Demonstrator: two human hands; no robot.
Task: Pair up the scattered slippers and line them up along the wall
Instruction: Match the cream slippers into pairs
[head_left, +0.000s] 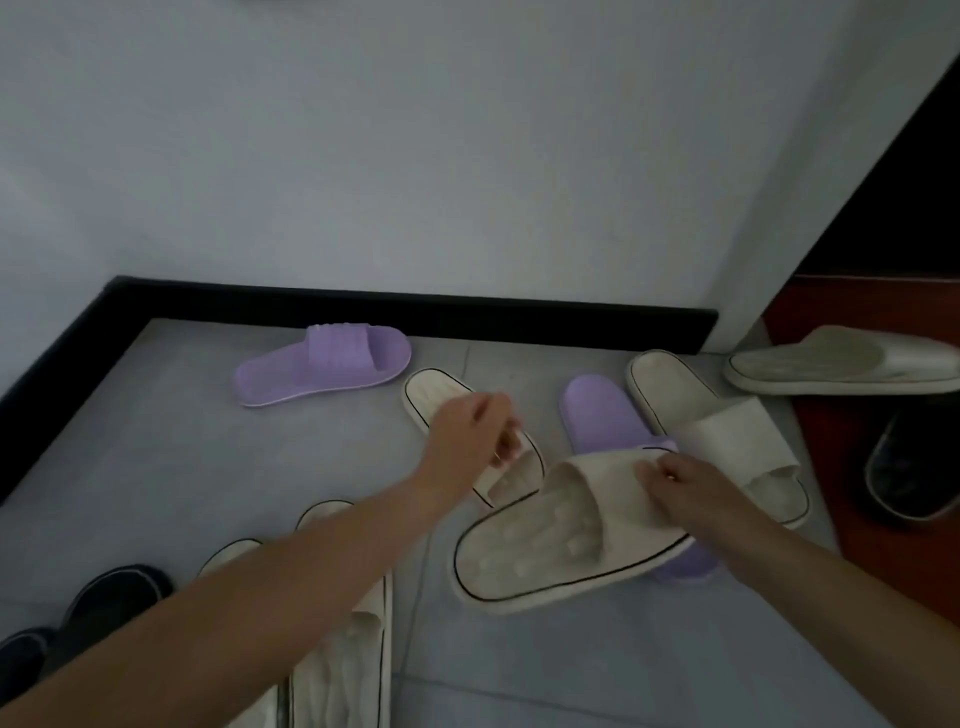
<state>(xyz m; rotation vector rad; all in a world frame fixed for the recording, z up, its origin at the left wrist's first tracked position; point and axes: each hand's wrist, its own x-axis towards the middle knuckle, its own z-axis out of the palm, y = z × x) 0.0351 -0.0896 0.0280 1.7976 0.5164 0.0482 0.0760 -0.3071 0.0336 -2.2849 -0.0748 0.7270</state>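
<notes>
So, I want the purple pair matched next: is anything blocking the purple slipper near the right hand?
Yes: the cream slipper that the right hand grips lies across the near half of the purple slipper.

We got a dim, greyish, soft frame; left hand (470, 436) was motion-blurred, baseboard (415, 307) bowed from wide-angle distortion.

Grey tiled floor (156, 467), grout lines faint. Black baseboard (415, 306) along floor's far and left edges, meeting at far-left corner. Red-brown floor strip (883, 561) beyond right edge.
</notes>
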